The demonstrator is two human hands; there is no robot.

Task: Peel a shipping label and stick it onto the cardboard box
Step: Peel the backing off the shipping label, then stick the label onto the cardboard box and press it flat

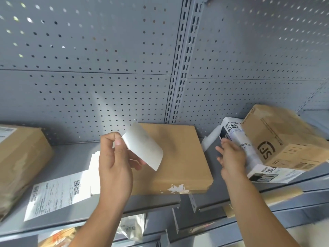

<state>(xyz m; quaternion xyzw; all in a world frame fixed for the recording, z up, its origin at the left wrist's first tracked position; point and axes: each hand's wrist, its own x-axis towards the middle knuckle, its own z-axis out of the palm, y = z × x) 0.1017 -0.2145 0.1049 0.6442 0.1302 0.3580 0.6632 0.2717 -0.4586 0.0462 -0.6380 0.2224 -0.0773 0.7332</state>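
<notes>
Fingers (pixel 119 142) of the left hand (pixel 114 166) pinch a curled white shipping label (pixel 144 146) above the flat cardboard box (pixel 175 157) on the grey shelf (pixel 71 157). The right hand (pixel 231 160) (blurred) hangs open beside a white carton (pixel 249 150), gripping nothing.

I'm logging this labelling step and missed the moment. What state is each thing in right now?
Left hand: raised, pinching the label.
Label: held above the flat box, curled, not stuck yet.
Flat cardboard box: lying flat on the shelf, closed, front edge torn.
Right hand: open, at the white carton, holding nothing.
White carton: under the tilted brown box.
Label sheets: lying flat on the shelf.
</notes>
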